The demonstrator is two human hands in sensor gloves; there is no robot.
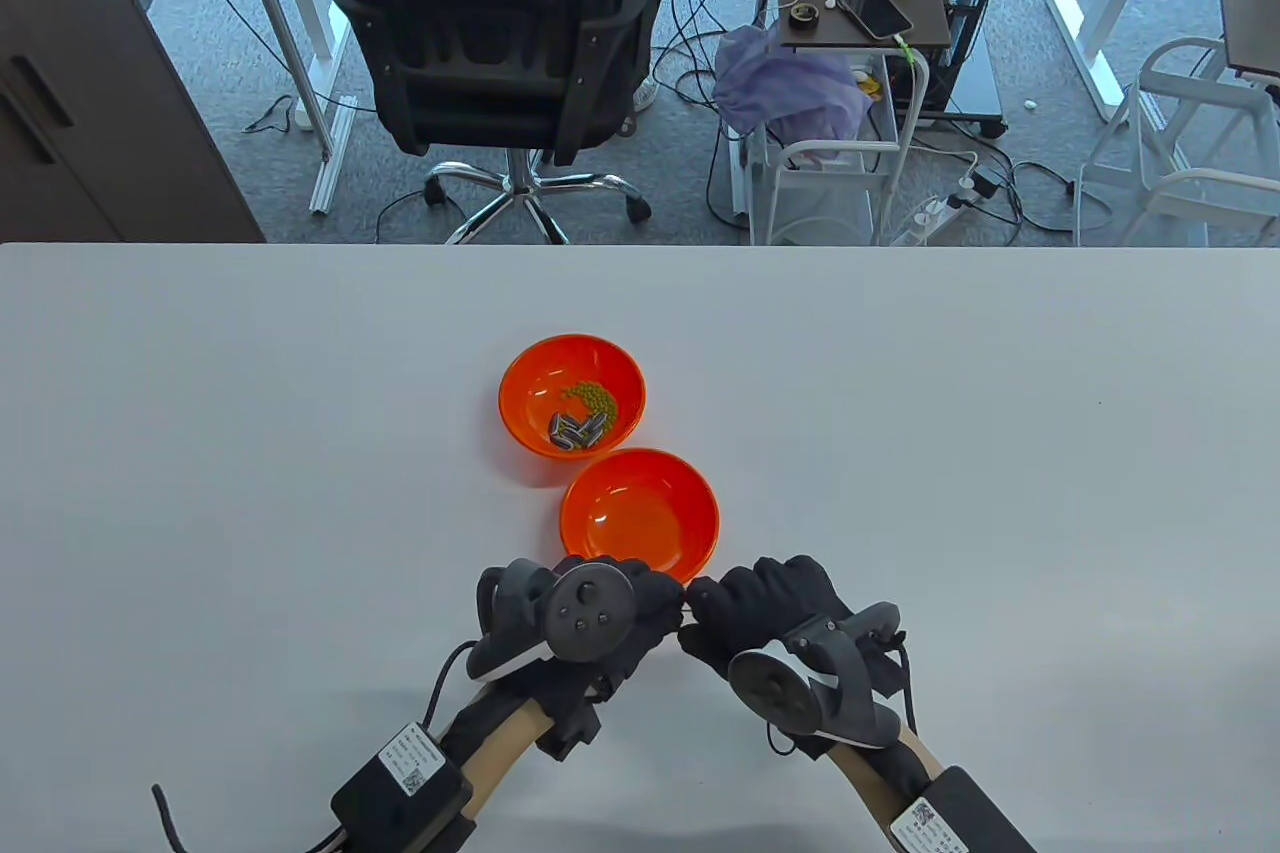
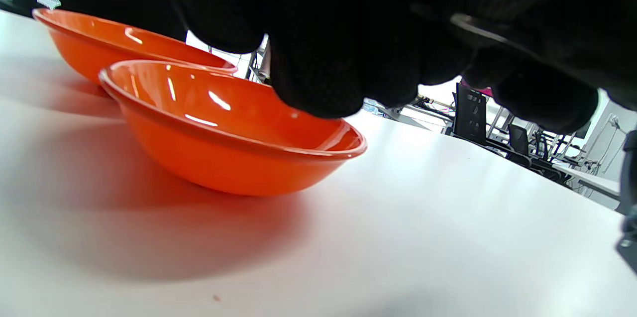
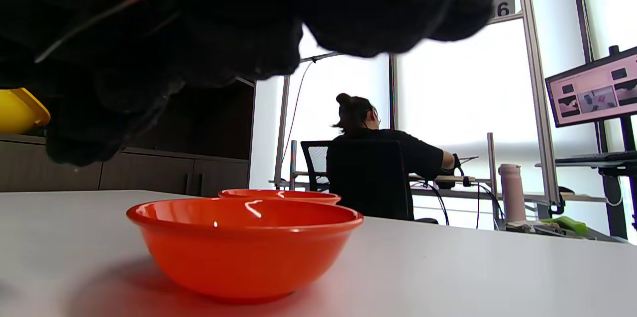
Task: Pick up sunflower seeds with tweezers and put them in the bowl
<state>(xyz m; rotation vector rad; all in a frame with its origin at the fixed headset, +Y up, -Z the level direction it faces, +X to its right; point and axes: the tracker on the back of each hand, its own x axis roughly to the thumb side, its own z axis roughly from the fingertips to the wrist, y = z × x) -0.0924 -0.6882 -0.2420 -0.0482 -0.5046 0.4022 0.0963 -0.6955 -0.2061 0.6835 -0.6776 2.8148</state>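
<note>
While fingertips meet, both hands, left hand (image 1: 590,618) and right hand (image 1: 775,608), pinch tweezers (image 2: 480,31).

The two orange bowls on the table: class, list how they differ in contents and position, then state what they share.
Contents: the far bowl holds striped sunflower seeds and small green beans; the near bowl looks empty.
Position: the far bowl sits farther from the hands and slightly left; the near bowl lies just ahead of the left hand and right hand.
Shared: both are orange, round, upright, seemingly alike in size.
</note>
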